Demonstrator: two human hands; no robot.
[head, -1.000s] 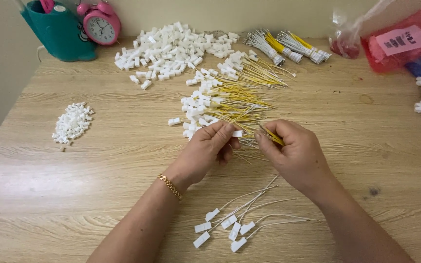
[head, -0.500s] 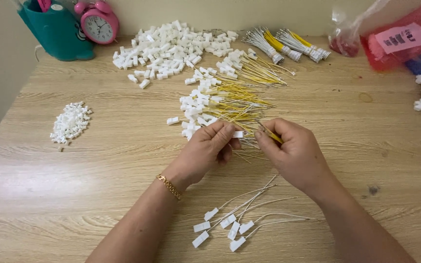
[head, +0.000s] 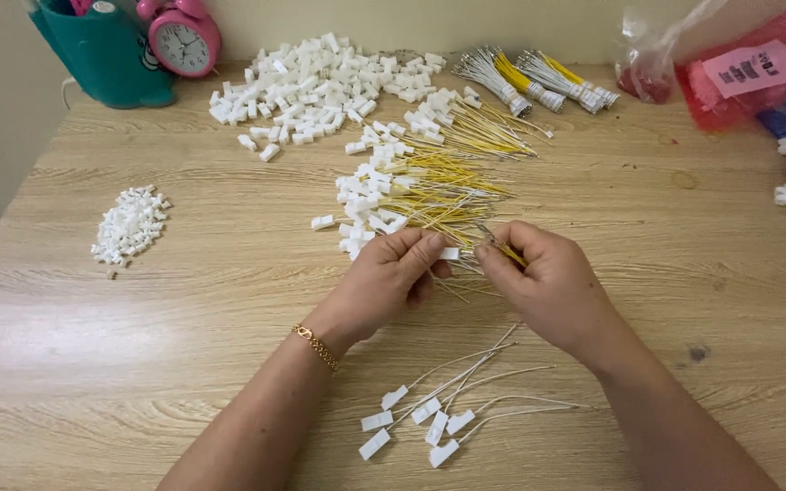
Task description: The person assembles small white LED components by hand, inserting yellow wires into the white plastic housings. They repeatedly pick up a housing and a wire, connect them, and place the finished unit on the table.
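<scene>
Centrally over the wooden table [head: 138, 364], the left hand [head: 384, 282] fingers pinch a small white connector [head: 448, 254], while the right hand [head: 552, 286] fingers pinch a yellow wire [head: 505, 250] just beside it, near the yellow-wire pile [head: 420, 195].

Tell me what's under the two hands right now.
Yellow wires with white connectors run beneath the left hand and right hand, on the wooden table. The hands cover the wire ends.
</scene>
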